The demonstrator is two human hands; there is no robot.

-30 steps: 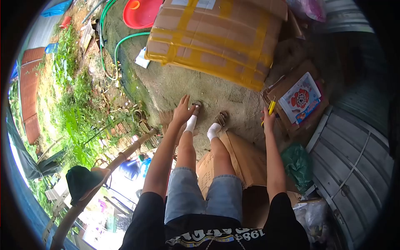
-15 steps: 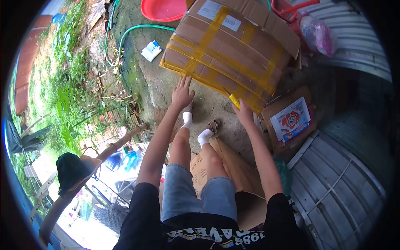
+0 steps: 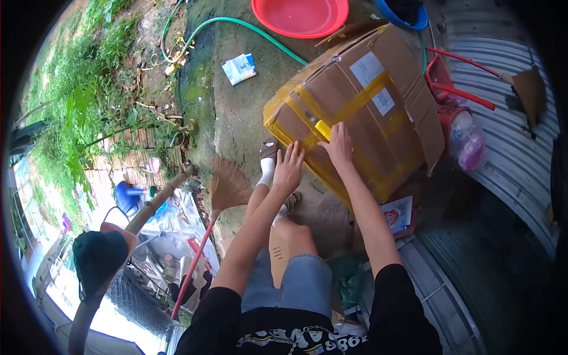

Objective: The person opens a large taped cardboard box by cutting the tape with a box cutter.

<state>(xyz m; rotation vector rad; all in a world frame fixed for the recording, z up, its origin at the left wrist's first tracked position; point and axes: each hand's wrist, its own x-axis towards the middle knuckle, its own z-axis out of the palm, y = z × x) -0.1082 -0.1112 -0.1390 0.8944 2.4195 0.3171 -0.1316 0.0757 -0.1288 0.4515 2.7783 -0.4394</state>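
A large cardboard box (image 3: 378,133) bound with yellow tape (image 3: 349,109) stands in front of me in the head view. My right hand (image 3: 338,147) is closed around a yellow-handled tool (image 3: 323,129), whose tip lies at the taped face near the box's left end. Fingers spread, my left hand (image 3: 288,171) rests against the box's lower left edge and holds nothing. White labels (image 3: 367,69) are stuck on the box, and a cardboard flap sticks out on its right.
A red basin (image 3: 302,16) and a blue basin (image 3: 408,15) lie beyond the box. A green hose (image 3: 254,29) crosses the ground. A broom (image 3: 229,183) is left of my legs; a red dustpan (image 3: 439,74) lies right.
The view has shifted, and the box appears turned and farther right. My right hand has moved with the tool from the lower edge onto the taped face. The broom has come into view.
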